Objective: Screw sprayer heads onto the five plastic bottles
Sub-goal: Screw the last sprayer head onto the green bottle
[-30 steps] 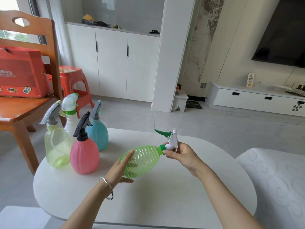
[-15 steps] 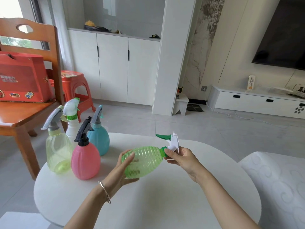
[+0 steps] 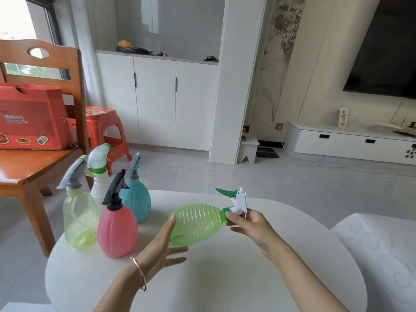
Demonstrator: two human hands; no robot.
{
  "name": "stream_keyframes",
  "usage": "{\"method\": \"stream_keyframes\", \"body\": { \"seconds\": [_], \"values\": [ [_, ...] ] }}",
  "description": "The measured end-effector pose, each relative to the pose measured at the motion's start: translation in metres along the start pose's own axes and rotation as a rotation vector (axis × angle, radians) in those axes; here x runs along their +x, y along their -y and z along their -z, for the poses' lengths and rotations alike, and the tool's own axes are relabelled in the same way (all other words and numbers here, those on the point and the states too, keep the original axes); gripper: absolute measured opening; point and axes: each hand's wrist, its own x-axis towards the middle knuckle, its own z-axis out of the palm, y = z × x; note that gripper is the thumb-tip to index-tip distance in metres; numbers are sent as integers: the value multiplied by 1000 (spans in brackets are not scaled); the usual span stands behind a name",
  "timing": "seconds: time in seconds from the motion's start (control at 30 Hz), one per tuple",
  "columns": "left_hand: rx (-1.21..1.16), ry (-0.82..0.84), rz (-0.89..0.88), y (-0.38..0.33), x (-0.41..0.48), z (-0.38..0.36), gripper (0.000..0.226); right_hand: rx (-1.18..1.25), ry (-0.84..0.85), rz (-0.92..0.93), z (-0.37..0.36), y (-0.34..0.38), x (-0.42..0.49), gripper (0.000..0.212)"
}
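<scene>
Final head going onto the ribbed translucent green plastic bottle [image 3: 195,224], held just above the round white table [image 3: 225,278].

The bottle lies nearly on its side, long axis running left to right, neck tilted slightly up toward the right. The right hand [image 3: 252,226] pinches the green threaded collar [image 3: 225,215] beneath the white sprayer head with a green trigger [image 3: 239,200], probably to turn it. The left hand [image 3: 164,246], fingers straight and spread, presses flat against the base, likely bracing it against that twist. At the table's left edge, well apart, the pink bottle [image 3: 118,230], teal bottle [image 3: 136,201], white bottle [image 3: 100,188] and pale yellow bottle [image 3: 80,221] stand upright with heads fitted.
</scene>
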Motion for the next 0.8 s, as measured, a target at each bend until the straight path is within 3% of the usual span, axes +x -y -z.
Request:
{"method": "stream_keyframes", "body": {
  "seconds": [0.1, 0.23, 0.37, 0.5, 0.53, 0.63, 0.67, 0.8],
  "values": [
    [-18, -51, -38, -1, 2, 1, 73, 17, -12, -15, 0, -1, 1, 21],
    [-56, -13, -167, -6, 1, 5, 100, 71, -71, -35, 1, -2, 3, 22],
    [-125, 49, -114, -8, 2, 2, 76, 87, -52, -54, -2, -4, 4, 22],
    [-64, -102, -39, -3, 8, -2, 49, 65, -37, -55, -1, -6, 5, 25],
    [-54, -102, -71, -3, 7, -2, 54, 61, -40, -60, 0, -6, 5, 25],
    [-17, -31, -172, -2, 6, 3, 105, 97, -111, -112, 5, -8, 7, 25],
    [6, -1, -198, -2, 7, 5, 110, 119, -129, -133, 7, -9, 7, 25],
    [-22, 88, -151, -3, 7, 7, 101, 149, -91, -135, 10, -11, 6, 23]
  ]
}}
